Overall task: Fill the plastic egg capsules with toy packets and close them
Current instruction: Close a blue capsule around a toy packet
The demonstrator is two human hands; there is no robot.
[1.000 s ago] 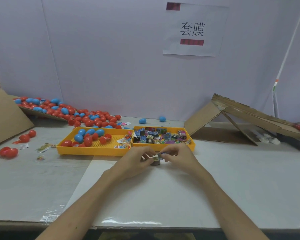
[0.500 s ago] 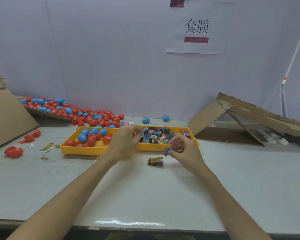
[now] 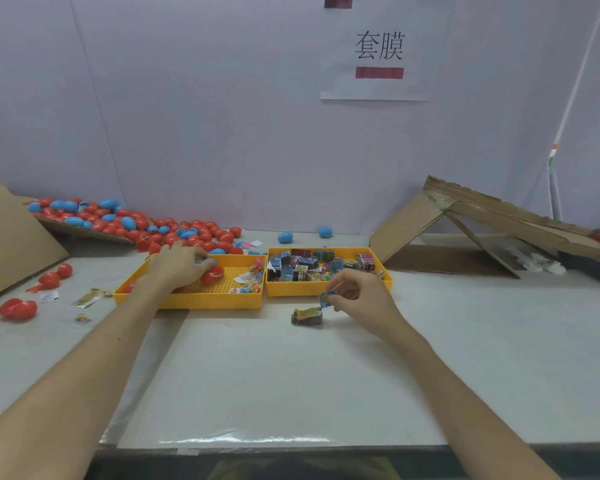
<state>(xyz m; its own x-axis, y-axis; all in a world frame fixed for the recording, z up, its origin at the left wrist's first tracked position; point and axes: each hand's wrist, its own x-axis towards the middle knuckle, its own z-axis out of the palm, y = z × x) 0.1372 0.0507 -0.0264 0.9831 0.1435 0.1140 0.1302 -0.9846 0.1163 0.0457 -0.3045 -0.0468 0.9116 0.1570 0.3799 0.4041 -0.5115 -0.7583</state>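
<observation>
My left hand [image 3: 179,268] reaches into the left yellow tray [image 3: 187,302], its fingers curled over a blue egg capsule [image 3: 209,261] beside a red egg capsule [image 3: 213,274]. Most of the tray's other eggs are hidden under that hand. My right hand [image 3: 357,294] hovers just in front of the right yellow tray [image 3: 329,291], which holds several toy packets, and pinches a small blue toy packet [image 3: 327,300]. A gold-and-brown packet [image 3: 307,316] lies on the table just left of my right hand.
A big pile of red and blue eggs [image 3: 135,226] spills off cardboard at the back left. Two loose blue eggs [image 3: 285,237] lie behind the trays. Red eggs [image 3: 17,309] and scraps sit at the left. A folded cardboard ramp [image 3: 482,230] stands at the right.
My hands parted from in front of the trays. The left went up into the egg tray; the right kept the blue packet, and the gold-brown packet now lies on the table.
</observation>
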